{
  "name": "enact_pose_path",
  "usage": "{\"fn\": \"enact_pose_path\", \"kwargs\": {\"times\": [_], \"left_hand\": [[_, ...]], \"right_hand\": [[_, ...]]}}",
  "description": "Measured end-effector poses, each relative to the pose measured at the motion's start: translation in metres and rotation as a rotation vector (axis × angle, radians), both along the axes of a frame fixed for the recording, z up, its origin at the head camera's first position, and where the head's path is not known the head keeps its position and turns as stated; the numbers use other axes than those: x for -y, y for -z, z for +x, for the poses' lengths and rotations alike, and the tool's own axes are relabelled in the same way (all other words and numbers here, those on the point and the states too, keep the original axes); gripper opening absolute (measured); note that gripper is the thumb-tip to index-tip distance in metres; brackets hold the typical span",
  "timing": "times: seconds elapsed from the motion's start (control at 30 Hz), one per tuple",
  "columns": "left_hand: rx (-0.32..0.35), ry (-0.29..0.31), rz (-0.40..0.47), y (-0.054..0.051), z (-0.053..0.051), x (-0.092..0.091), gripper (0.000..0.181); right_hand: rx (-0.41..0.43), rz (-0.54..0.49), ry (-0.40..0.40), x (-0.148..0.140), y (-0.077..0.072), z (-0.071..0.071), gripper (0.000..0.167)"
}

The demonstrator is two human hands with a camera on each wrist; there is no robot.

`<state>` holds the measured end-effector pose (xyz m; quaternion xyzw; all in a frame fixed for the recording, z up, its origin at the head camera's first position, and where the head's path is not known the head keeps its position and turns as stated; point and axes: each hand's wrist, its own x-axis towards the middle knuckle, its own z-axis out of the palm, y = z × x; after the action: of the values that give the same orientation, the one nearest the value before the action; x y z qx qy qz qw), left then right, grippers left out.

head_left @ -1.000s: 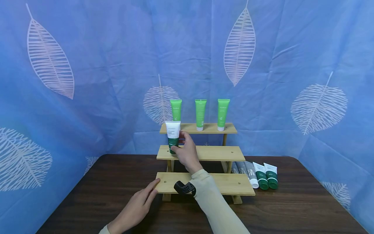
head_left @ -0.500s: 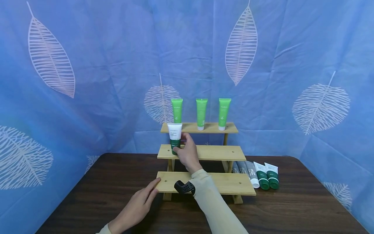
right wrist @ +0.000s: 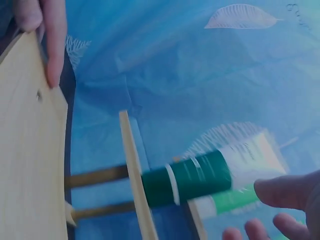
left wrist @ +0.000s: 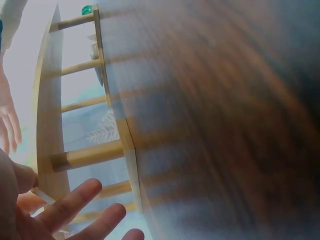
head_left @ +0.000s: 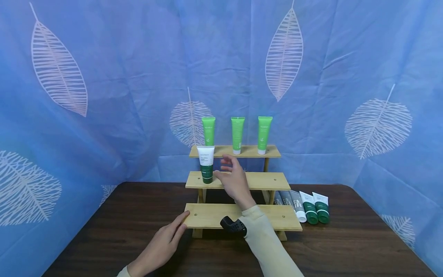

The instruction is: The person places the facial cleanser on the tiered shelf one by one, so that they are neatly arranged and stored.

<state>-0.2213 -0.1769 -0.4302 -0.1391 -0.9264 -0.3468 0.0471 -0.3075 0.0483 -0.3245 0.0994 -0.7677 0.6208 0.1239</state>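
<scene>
Dark wooden table [head_left: 104, 231], blue leaf-print cloth [head_left: 221, 57] beyond it. On the table, mid-scene, a three-tier pale wooden stand [head_left: 283, 219]; thin boards on slim legs, so it probably shifts if knocked. A steadying hand seems sensible.

Left hand [head_left: 160, 242] at the left end of the near shelf [head_left: 207, 217]: fingers mostly straight, some touching the board's end, others spread free beside it. Light, even contact should do; a hard push could rock every tier.

Right hand [head_left: 235, 182] over the middle shelf [head_left: 256, 181], fingers loosely bent, nothing held. Thumb just beside the white-and-green tube [head_left: 206, 165], apparently not on it. Best exit looks to be sideways, to the right, slow, with the thumb well clear before any lift.

Tube stands upright, cap down, towards the left end of the middle shelf, hiding the foot of the left bright green tube [head_left: 209, 130] on the far shelf [head_left: 221, 151]. Wide flat top over a narrower base: likely tippy, worst if brushed high up.

Its look: white upper part, faint grey lettering, dark green below, smooth with slight sheen. Top edge crimped flat. Thin pale ring low down, near the cap. Smallest print unreadable.
</scene>
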Motion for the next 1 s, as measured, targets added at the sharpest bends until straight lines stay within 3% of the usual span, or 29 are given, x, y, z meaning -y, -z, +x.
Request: {"fn": "enact_pose_path", "kwargs": {"times": [0.17, 0.43, 0.7, 0.8, 1.0], "left_hand": [[0.006, -0.003, 0.002, 0.001, 0.0, 0.001, 0.048], [0.001, -0.004, -0.001, 0.001, 0.0, 0.001, 0.048], [-0.003, -0.011, -0.001, -0.001, 0.0, 0.0, 0.047], [-0.007, -0.01, -0.004, -0.002, 0.0, 0.0, 0.047], [0.005, -0.009, 0.002, -0.002, 0.001, -0.001, 0.047]], "right_hand": [[-0.006, 0.112, -0.018, -0.032, -0.001, 0.012, 0.055], [0.024, 0.21, 0.01, -0.099, -0.007, 0.03, 0.057], [-0.004, 0.396, 0.143, -0.185, -0.007, 0.042, 0.067], [0.025, 0.409, 0.191, -0.212, -0.002, 0.039, 0.068], [0.082, 0.35, 0.196, -0.271, 0.008, 0.034, 0.07]]}}
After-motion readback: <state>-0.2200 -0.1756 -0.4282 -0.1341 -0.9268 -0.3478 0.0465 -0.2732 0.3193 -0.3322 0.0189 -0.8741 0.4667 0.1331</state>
